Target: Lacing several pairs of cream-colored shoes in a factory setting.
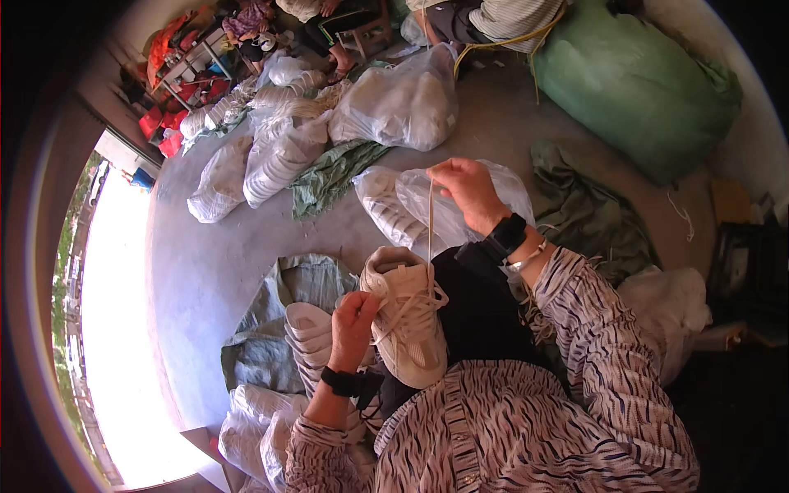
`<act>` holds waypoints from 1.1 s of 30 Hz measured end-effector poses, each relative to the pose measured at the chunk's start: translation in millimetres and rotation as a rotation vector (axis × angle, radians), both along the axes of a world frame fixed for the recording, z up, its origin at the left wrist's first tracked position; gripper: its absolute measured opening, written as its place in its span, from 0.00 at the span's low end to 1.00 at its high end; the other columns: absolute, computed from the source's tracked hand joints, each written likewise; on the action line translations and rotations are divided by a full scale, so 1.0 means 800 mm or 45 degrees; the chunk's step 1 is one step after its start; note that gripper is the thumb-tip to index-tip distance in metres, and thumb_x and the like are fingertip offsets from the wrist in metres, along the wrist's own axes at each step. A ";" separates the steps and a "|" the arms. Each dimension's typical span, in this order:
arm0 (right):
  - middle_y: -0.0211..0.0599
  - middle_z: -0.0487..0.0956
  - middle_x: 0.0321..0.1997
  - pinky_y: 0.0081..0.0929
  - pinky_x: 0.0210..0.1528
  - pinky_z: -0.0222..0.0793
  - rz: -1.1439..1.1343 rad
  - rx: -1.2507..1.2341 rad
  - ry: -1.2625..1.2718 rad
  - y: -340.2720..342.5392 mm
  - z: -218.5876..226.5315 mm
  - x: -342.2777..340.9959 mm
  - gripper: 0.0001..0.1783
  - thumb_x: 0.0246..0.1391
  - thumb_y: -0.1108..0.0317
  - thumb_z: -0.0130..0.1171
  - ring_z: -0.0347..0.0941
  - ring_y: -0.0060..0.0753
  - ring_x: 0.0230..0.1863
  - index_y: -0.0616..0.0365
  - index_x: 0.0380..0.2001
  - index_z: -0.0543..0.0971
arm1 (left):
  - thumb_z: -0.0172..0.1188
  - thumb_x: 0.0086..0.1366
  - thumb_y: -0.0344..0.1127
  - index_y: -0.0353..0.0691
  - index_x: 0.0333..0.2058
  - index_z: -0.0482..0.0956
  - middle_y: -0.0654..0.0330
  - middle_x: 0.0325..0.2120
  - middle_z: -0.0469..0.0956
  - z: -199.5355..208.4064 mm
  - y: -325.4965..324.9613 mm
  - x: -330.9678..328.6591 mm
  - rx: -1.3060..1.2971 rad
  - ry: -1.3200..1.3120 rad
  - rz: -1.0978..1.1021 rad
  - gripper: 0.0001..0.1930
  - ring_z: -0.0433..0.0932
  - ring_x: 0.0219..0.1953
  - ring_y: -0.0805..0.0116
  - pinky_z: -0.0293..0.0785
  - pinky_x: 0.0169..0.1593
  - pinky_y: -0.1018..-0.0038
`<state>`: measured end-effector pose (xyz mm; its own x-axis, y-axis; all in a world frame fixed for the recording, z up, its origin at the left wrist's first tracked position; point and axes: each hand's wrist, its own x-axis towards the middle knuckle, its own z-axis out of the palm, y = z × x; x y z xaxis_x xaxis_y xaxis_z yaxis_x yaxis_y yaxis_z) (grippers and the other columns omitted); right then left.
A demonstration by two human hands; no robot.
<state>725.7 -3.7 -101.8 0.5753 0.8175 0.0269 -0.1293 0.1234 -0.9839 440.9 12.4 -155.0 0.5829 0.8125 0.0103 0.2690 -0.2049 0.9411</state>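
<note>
A white lace-up sneaker [408, 316] rests on my lap, its opening away from me and its toe toward my body. White laces criss-cross its front. My right hand [470, 191] is raised beyond the sneaker, pinching one end of a shoelace [431, 226] that runs up taut from the eyelets. At the sneaker's left side, my left hand [353, 322] is closed against its upper near the eyelets. The fingertips there are partly hidden. Left of that hand stands a stack of white shoes [308, 329], nested together.
Clear plastic bags of white shoes [399, 103] lie on the floor ahead. A large green sack [633, 90] stands far right, and green cloth [588, 197] lies nearer. Grey-green sheeting [263, 320] spreads at left. Other people sit at the back, one on a chair [509, 41].
</note>
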 end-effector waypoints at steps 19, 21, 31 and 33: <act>0.46 0.67 0.57 0.44 0.59 0.54 0.430 -0.158 -1.267 -0.125 -0.082 -0.054 0.10 0.38 0.63 0.66 0.59 0.53 0.60 0.49 0.29 0.81 | 0.57 0.59 0.32 0.32 0.27 0.75 0.62 0.24 0.70 0.004 0.000 -0.002 -0.182 -0.019 -0.003 0.08 0.67 0.29 0.74 0.64 0.36 0.77; 0.46 0.67 0.57 0.44 0.60 0.53 0.421 -0.154 -1.221 -0.124 -0.087 -0.055 0.10 0.39 0.61 0.66 0.58 0.53 0.60 0.49 0.28 0.81 | 0.57 0.59 0.33 0.32 0.27 0.75 0.62 0.24 0.70 0.007 -0.001 0.001 -0.153 -0.025 -0.019 0.09 0.67 0.29 0.74 0.64 0.35 0.78; 0.43 0.69 0.57 0.44 0.59 0.53 0.326 -0.277 -1.231 -0.121 -0.079 -0.075 0.10 0.39 0.61 0.66 0.58 0.54 0.60 0.54 0.23 0.80 | 0.57 0.59 0.34 0.31 0.28 0.75 0.61 0.24 0.70 0.008 0.000 0.001 -0.137 0.016 -0.032 0.09 0.68 0.29 0.73 0.65 0.35 0.77; 0.42 0.69 0.57 0.45 0.59 0.53 0.304 -0.318 -1.217 -0.120 -0.077 -0.074 0.09 0.39 0.62 0.66 0.58 0.54 0.60 0.55 0.21 0.79 | 0.57 0.59 0.34 0.31 0.28 0.75 0.61 0.24 0.70 0.008 0.001 0.002 -0.149 0.015 -0.029 0.09 0.68 0.29 0.73 0.65 0.35 0.77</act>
